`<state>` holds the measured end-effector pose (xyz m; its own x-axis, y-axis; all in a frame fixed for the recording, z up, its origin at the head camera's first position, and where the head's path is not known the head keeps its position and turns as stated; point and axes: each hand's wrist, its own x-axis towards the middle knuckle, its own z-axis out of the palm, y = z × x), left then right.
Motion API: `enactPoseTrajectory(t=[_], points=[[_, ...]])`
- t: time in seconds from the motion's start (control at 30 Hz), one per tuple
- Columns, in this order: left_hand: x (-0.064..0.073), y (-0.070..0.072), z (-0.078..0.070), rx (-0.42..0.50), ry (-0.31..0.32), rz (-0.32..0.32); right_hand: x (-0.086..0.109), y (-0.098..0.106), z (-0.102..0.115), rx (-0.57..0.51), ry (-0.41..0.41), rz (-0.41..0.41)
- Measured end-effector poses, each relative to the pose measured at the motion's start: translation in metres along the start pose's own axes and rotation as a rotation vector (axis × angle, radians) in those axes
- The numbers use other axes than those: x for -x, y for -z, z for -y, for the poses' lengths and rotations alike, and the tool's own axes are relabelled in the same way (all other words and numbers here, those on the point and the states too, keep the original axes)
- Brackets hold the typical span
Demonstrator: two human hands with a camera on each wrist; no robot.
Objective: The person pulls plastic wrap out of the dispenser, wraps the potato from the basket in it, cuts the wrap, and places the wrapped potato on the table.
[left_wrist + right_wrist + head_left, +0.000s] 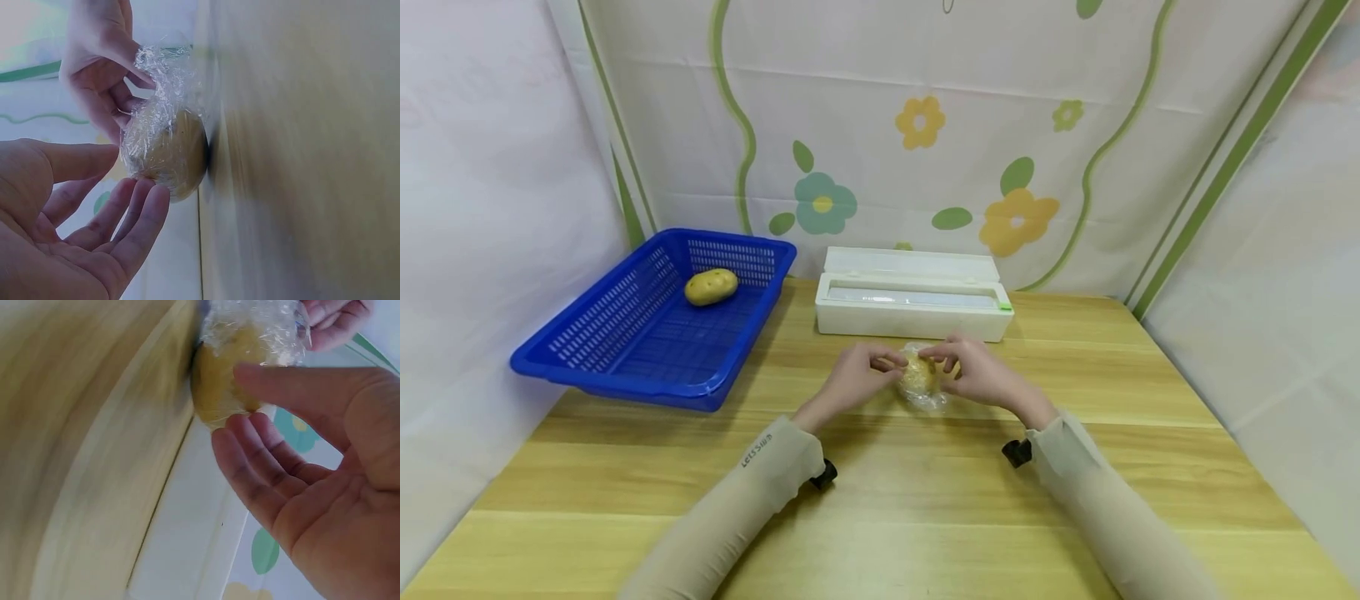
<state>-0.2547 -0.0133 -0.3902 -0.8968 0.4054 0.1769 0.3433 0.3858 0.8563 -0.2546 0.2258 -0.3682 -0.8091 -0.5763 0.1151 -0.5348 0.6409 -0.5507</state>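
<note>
A potato [917, 377] wrapped in clear, crinkled plastic film [165, 78] rests on the wooden table between the two hands. From its left side the left hand [867, 372] holds it, fingertips and thumb at the film-covered end. Opposite, the right hand [976, 373] holds the other end, its thumb [281, 384] lying over the potato and its fingers curving at the tip. Loose film bunches on the side of the potato towards the wearer. Part of the potato is hidden behind the fingers.
Just behind the hands stands a white cling film box [917, 321] with its lid raised. A blue plastic basket [617, 387] at the left holds an unwrapped potato [711, 287]. Patterned cloth walls [880, 50] enclose the wooden table [917, 533].
</note>
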Motion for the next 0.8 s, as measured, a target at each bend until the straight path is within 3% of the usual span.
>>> enactPoseTrajectory(t=[0.27,0.4,0.67,0.8], points=[[-0.001,-0.001,0.0,-0.007,-0.032,0.02,0.011,-0.004,0.007,0.04,-0.023,-0.055],[0.0,0.0,-0.001,-0.029,-0.034,0.023,0.013,-0.002,0.008,0.092,0.027,-0.065],[-0.001,-0.002,0.003,-0.054,-0.048,0.032,0.015,0.001,0.009,0.1,0.088,0.092],[-0.002,0.0,0.004,-0.066,-0.076,0.036,0.012,0.0,0.009,0.055,0.119,0.114]])
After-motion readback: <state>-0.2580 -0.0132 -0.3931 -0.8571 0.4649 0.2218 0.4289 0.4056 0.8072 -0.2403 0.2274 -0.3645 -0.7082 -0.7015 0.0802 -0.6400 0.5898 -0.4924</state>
